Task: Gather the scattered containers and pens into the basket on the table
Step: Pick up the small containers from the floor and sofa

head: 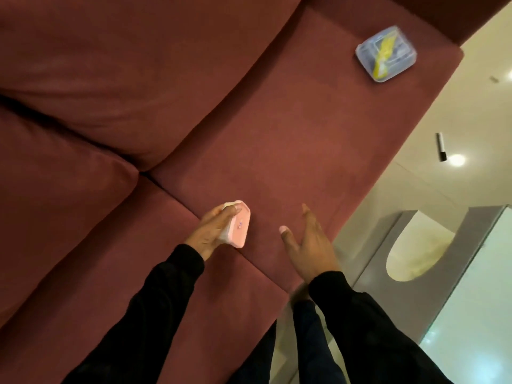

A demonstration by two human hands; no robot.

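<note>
Black sleeves reaching in from 6 o'clock over a maroon sofa. Left hand near centre, clenched round a pink container, fingers wrapped over its white side, lid facing up and right. Right hand just toward 3 o'clock of it, released, fingers spread, palm turned inward, holding nothing, hovering above the seat cushion. Farther off, toward 1 o'clock, a clear container with something yellow inside, lying flat on the sofa's far end near the edge. Toward 3 o'clock, a dark pen on the pale glossy floor, well apart from the sofa.
</note>
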